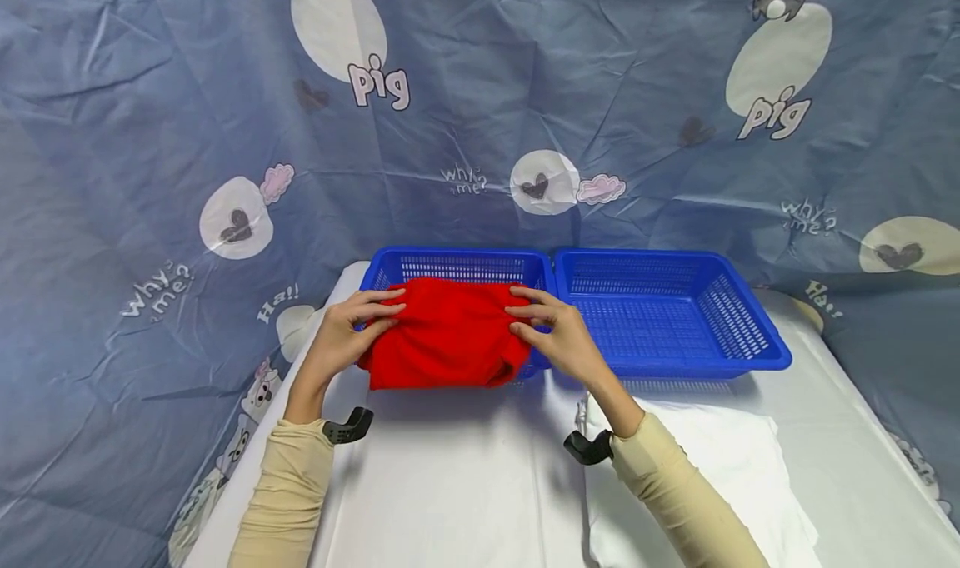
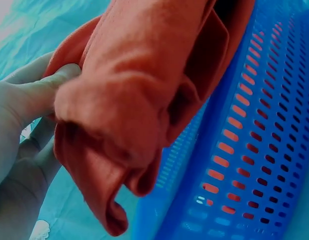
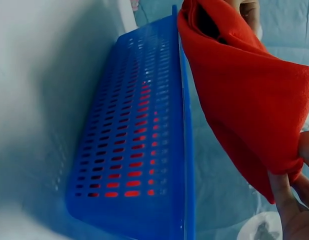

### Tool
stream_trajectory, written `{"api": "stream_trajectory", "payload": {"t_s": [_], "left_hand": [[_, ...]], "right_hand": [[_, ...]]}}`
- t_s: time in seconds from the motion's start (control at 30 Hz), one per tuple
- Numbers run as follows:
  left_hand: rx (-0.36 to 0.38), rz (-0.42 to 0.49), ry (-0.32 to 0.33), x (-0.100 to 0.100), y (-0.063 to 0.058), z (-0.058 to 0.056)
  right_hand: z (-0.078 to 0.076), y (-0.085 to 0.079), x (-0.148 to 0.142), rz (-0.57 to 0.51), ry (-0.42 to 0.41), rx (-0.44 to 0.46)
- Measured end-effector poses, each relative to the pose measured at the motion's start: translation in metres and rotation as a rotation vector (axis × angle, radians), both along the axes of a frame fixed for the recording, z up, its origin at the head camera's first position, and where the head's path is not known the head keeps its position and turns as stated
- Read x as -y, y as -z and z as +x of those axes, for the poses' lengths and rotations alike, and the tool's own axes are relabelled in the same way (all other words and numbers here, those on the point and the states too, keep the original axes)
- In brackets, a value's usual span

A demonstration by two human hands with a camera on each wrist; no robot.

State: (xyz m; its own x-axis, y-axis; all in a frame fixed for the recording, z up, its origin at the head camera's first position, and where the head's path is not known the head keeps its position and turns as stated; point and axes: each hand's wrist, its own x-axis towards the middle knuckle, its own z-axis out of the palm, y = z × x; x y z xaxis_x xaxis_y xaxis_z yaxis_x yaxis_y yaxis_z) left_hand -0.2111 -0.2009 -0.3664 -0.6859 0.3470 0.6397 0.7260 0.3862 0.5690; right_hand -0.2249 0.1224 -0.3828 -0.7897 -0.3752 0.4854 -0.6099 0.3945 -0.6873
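Observation:
A folded red cloth [image 1: 450, 335], perhaps a garment, is held above the left blue basket [image 1: 457, 253], covering much of its opening. The left hand [image 1: 351, 328] pinches the cloth's left end between thumb and fingers. At the opposite end, the right hand [image 1: 553, 331] grips it the same way. In the left wrist view the layered, rolled edge of the cloth [image 2: 129, 95] shows beside the thumb. Seen from the right wrist, the cloth [image 3: 244, 95] hangs over the basket rim, and red shows through the slots of the basket wall [image 3: 124, 135].
A second blue basket [image 1: 637, 318] stands directly right of the first, with its bottom visible. White folded fabric [image 1: 697, 476] lies on the white table [image 1: 442, 485] at front right, partly under the right forearm. A blue printed curtain [image 1: 450, 93] rises behind the baskets.

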Motion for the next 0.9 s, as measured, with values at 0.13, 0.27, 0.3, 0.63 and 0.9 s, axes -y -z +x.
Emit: {"api": "stream_trajectory", "payload": {"t_s": [0.13, 0.27, 0.3, 0.63, 0.9], "left_hand": [[0.041, -0.006, -0.005, 0.001, 0.002, -0.011], [0.069, -0.008, -0.002, 0.001, 0.003, -0.022], [0.074, -0.011, -0.006, 0.001, 0.003, -0.025], [0.127, -0.027, -0.064, 0.001, 0.007, -0.045], [0.093, 0.016, -0.037, 0.007, 0.021, -0.079]], "right_hand": [[-0.011, 0.002, 0.001, -0.019, -0.006, 0.006], [-0.023, 0.005, 0.002, -0.015, -0.007, 0.022], [-0.026, 0.005, 0.002, -0.012, -0.006, 0.029], [-0.049, 0.008, 0.008, 0.031, 0.021, 0.03], [-0.069, 0.009, 0.014, 0.046, 0.057, 0.062]]}}
